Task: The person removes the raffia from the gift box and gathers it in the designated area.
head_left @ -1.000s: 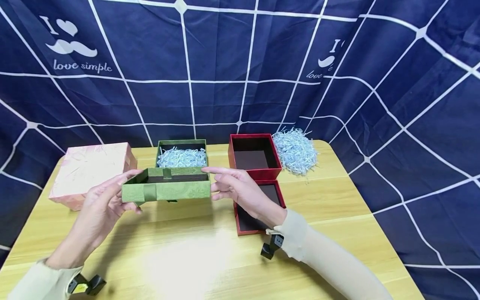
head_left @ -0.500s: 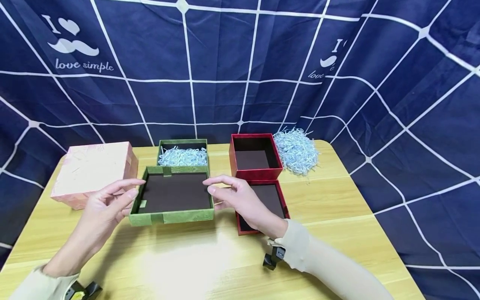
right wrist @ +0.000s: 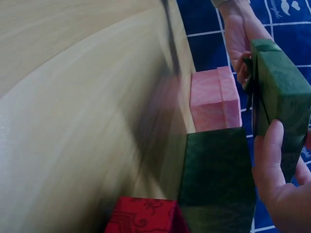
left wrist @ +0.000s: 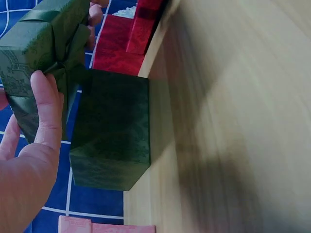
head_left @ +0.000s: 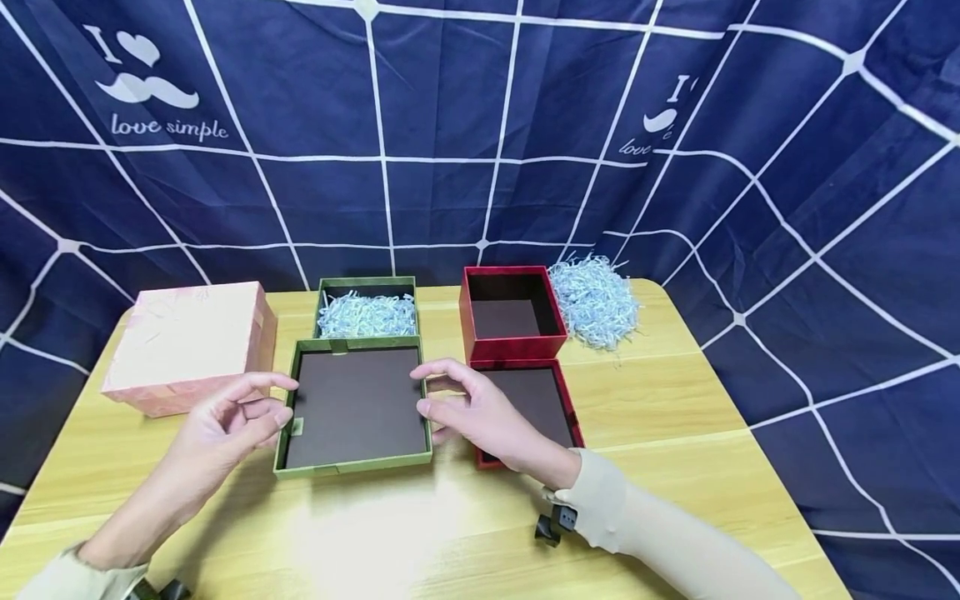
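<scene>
A green box lid (head_left: 356, 400) is held up in both hands, its dark inside turned to the head camera. My left hand (head_left: 234, 423) pinches its left side, thumb and fingers at the edge. On the opposite side, my right hand (head_left: 480, 412) grips it the same way. In the left wrist view, a green ribbon bow (left wrist: 63, 63) shows on the lid's underside, above the table. Just behind the lid stands the green box (right wrist: 216, 170), with pale blue shredded paper (head_left: 367, 317) inside; its front is hidden in the head view.
A pink box (head_left: 183, 337) stands at the left. To the right is an open red box (head_left: 517, 348), with a red lid (head_left: 528, 400) lying in front of it, partly behind my right hand. A heap of blue shredded paper (head_left: 596, 304) lies at the back right, by the cloth backdrop (head_left: 442, 200).
The green lid has tipped from a slant, with its front side showing, to where its inside faces the head camera. It has come slightly nearer and lower; both hands stay on its sides.
</scene>
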`<state>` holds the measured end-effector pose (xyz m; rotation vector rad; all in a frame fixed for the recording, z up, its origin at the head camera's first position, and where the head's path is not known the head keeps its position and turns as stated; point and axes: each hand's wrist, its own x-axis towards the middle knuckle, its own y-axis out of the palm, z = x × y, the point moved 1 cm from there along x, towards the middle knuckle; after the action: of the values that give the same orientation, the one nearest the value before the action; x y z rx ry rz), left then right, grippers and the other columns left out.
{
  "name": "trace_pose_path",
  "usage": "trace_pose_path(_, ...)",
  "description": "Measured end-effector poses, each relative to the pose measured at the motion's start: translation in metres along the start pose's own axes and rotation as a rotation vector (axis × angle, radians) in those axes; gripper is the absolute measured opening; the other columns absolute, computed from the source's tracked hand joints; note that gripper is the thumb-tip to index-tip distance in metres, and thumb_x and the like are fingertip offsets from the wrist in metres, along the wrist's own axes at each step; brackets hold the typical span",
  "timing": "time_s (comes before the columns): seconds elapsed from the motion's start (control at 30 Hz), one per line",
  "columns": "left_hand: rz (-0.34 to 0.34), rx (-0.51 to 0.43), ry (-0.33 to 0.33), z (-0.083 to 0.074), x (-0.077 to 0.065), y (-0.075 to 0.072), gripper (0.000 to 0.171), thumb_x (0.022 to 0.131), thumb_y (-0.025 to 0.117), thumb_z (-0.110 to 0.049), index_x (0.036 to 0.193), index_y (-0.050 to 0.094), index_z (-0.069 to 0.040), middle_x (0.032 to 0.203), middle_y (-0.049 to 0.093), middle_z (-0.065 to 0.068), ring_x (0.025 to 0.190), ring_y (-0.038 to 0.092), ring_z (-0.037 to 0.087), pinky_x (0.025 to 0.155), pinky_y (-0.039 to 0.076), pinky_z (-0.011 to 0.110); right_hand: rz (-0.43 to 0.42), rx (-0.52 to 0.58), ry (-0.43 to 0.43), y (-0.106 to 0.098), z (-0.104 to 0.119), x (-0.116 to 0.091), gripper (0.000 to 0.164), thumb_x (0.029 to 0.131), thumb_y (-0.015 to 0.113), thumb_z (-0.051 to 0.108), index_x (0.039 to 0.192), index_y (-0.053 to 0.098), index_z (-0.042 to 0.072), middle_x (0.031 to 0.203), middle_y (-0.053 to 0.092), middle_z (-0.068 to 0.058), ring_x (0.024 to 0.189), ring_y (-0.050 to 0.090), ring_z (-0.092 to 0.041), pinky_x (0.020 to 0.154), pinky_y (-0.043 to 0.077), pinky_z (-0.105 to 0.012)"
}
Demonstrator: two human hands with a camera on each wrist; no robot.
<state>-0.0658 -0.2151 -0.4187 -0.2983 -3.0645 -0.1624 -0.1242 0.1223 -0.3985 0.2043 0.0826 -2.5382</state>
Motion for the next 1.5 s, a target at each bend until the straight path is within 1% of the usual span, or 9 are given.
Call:
trace_pose_path(0.2,0.040,0.064,-0.015,0.005,-0.007,0.001,0.040,0.107,0.060,0.010,0.142,0.063,-0.006,0.113,0.073,0.002,0.092,0.070,0.009,0.075,0.058,0.024,0.046,-0.006,0.020,0.002,-0.006,-0.001,0.068,0.102,0.073,0.007,0.163,0.046,0.020,0.140,0.059,-0.017,0.098,0.073,-0.020,0.082,0.065,-0.044)
trace_pose_path(0.37,0.085,0.135,0.016,0.008,-0.013,0.003,0.058,0.105,0.060,0.013,0.159,0.048,-0.008,0.143,0.052,0.011,0.102,0.074,0.014,0.074,0.059,0.027,0.053,-0.066,0.027,0.004,-0.012,-0.002,0.072,0.100,0.073,0.003,0.163,0.042,0.021,0.146,0.052,-0.015,0.097,0.074,-0.021,0.082,0.065,-0.041)
trace_pose_path(0.5,0.098,0.177,0.016,0.010,-0.013,0.005,0.067,0.104,0.062,0.012,0.164,0.042,-0.010,0.155,0.041,0.017,0.098,0.076,0.017,0.070,0.059,0.029,0.050,-0.089,0.041,0.006,-0.017,-0.001,0.071,0.099,0.072,0.001,0.160,0.044,0.022,0.144,0.052,-0.015,0.094,0.074,-0.021,0.080,0.065,-0.040)
trace_pose_path(0.73,0.132,0.191,-0.052,0.017,-0.014,0.006,0.069,0.107,0.063,0.005,0.168,0.035,-0.012,0.158,0.034,0.029,0.088,0.074,0.019,0.073,0.058,0.032,0.029,-0.099,0.097,0.006,-0.024,0.002,0.069,0.097,0.072,-0.001,0.158,0.047,0.020,0.139,0.051,-0.018,0.081,0.068,-0.019,0.076,0.064,-0.041)
trace_pose_path(0.87,0.136,0.197,-0.093,0.022,-0.014,0.006,0.071,0.108,0.064,0.002,0.170,0.033,-0.015,0.163,0.030,0.031,0.093,0.073,0.019,0.082,0.053,0.026,0.024,-0.145,0.116,0.006,-0.028,0.005,0.068,0.098,0.075,0.001,0.157,0.047,0.020,0.140,0.051,-0.016,0.088,0.071,-0.019,0.082,0.064,-0.045)
trace_pose_path(1.03,0.184,0.196,-0.124,0.027,-0.012,0.006,0.080,0.105,0.065,0.004,0.172,0.026,-0.014,0.169,0.021,0.034,0.088,0.069,0.022,0.090,0.053,0.024,0.015,-0.178,0.143,0.004,-0.032,0.011,0.067,0.097,0.075,0.000,0.156,0.047,0.018,0.139,0.053,-0.016,0.102,0.072,-0.020,0.086,0.061,-0.038)
trace_pose_path(1.13,0.202,0.197,-0.127,0.029,-0.011,0.006,0.084,0.102,0.065,0.007,0.173,0.023,-0.014,0.171,0.017,0.035,0.084,0.069,0.023,0.088,0.056,0.026,0.009,-0.173,0.161,0.006,-0.035,0.013,0.067,0.096,0.075,-0.002,0.155,0.047,0.016,0.140,0.053,-0.015,0.108,0.067,-0.021,0.085,0.059,-0.034)
trace_pose_path(1.33,0.212,0.200,-0.142,0.034,-0.010,0.006,0.089,0.101,0.066,0.007,0.174,0.022,-0.015,0.174,0.012,0.035,0.083,0.067,0.022,0.073,0.055,0.030,-0.007,-0.119,0.179,0.010,-0.041,0.015,0.068,0.093,0.072,-0.011,0.154,0.046,0.007,0.145,0.051,-0.017,0.110,0.061,-0.024,0.080,0.057,-0.030)
trace_pose_path(1.5,0.227,0.162,-0.160,0.040,-0.011,0.004,0.088,0.102,0.065,0.007,0.175,0.018,-0.012,0.175,0.006,0.036,0.082,0.065,0.022,0.077,0.056,0.029,-0.010,-0.117,0.198,0.011,-0.043,0.016,0.070,0.091,0.071,-0.010,0.155,0.047,0.004,0.151,0.049,-0.018,0.116,0.061,-0.027,0.082,0.058,-0.032)
